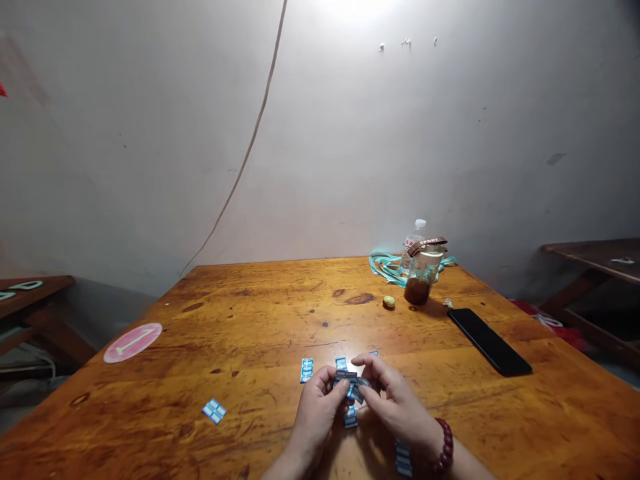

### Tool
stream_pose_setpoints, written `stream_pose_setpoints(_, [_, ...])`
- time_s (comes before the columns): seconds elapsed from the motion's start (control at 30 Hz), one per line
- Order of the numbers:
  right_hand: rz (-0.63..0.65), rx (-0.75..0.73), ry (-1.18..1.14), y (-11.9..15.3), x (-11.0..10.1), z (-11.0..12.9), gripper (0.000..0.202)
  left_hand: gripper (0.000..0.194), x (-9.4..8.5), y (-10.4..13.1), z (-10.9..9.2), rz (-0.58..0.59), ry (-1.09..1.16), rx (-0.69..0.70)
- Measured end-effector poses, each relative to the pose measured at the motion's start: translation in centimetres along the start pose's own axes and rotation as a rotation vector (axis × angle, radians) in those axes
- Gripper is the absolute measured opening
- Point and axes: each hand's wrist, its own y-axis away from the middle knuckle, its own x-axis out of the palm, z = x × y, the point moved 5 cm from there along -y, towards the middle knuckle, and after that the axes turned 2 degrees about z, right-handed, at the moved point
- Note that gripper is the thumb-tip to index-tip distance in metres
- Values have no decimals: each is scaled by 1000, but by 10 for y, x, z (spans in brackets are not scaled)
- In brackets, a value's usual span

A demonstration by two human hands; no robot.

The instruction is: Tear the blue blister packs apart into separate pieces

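Over the near middle of the wooden table [260, 320], my left hand [320, 407] pinches a few small blue cards [345, 379] between thumb and fingers. My right hand [390, 397], with a dark red bead bracelet at its wrist, grips the right side of the same small cards. More blue-and-white cards lie around the hands: one card [307, 370] to the left, another [341, 363] just beyond, one [351, 419] below the hands and one [403, 459] under the right forearm. Farther left lies a separate card [215, 411].
A black phone [490, 341] lies on the right. Behind it stand a jar of brown liquid [419, 283] and a clear bottle [419, 230], beside a teal strap [387, 265]. A small yellowish object [389, 302] sits nearby. At the left edge is a pink oval sticker [133, 343].
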Motion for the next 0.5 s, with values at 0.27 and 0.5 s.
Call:
stream_pose_setpoints(0.27, [-52,27,6,-3,-3,-6,6,18,5,2,0,97,-24,11])
stream_pose_setpoints(0.5, [-96,29,-70,-4,-4,-12,7,22,4,1,7,79,50,-79])
